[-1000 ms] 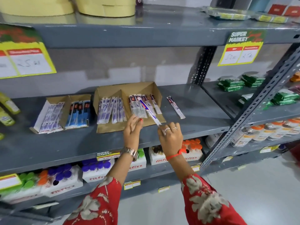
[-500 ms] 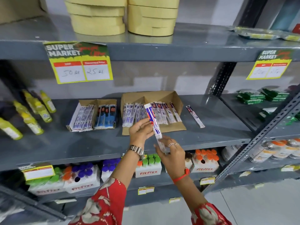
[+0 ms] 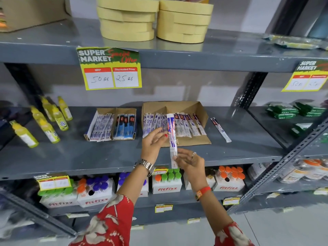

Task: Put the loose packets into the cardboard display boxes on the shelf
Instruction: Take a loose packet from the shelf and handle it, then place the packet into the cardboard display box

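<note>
1. Two hands hold one long packet (image 3: 172, 137) upright in front of the middle shelf (image 3: 71, 153): the right hand (image 3: 190, 161) pinches its lower end between fingertips, and the left hand (image 3: 153, 142), fingers closed loosely on it, steadies it partway up.
2. One more loose packet (image 3: 221, 129) lies flat on the shelf, just right of the large cardboard display box (image 3: 200, 110).
3. Two cardboard display boxes stand on this shelf. The large one has two compartments, both holding rows of white packets printed purple and red; the exact count cannot be told. The small box (image 3: 111, 124), to its left, also has two compartments: purple-and-white packets on the left, about four blue ones on the right.
4. Six yellow bottles (image 3: 48, 119) with white labels stand at the shelf's left end.
5. Two stacks of flat yellow rounds (image 3: 154, 18) sit on the top shelf.
6. Two large price tags hang from the top shelf's edge. The near tag (image 3: 109, 68) reads "SUPER MARKET", "MRP 50 Rs" and "Discounted Price 25 Rs". The far tag (image 3: 307, 76) is too blurred to read past "SUPER MARKET".
7. Several white cartons (image 3: 166, 187) marked "fitfizz" fill the lower shelf, holding tubes capped orange, green and purple.
8. One watch (image 3: 145, 166) sits on the left wrist, one red band (image 3: 203, 191) on the right.
</note>
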